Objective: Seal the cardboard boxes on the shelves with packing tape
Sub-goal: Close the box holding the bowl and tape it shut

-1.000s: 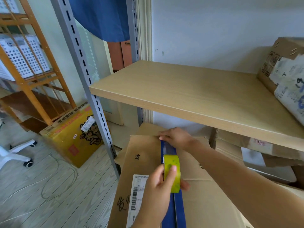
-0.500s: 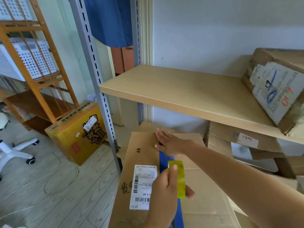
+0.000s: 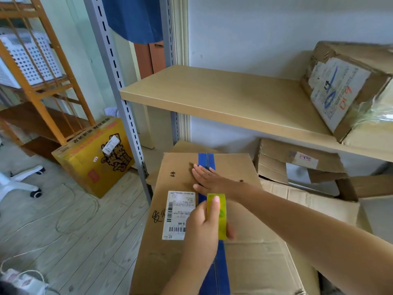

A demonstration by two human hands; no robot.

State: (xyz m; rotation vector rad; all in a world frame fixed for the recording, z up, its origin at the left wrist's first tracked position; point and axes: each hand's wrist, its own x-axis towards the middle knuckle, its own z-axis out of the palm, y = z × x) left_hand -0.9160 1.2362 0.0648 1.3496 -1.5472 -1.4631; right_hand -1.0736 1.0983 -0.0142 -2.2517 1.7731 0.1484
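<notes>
The large cardboard box [image 3: 244, 248] lay flat on the lower level beneath the wooden shelf [image 3: 223, 99], a blue tape strip [image 3: 217, 277] running along its centre seam. The right hand [image 3: 212, 179] pressed flat, fingers straight, on the strip. The left hand [image 3: 204, 228] gripped the yellow-green tape roll [image 3: 221, 218] just beside a shipping label [image 3: 177, 213].

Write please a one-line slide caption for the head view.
Left hand holds a tape roll over a box while the right hand presses flat on its blue tape.
</notes>
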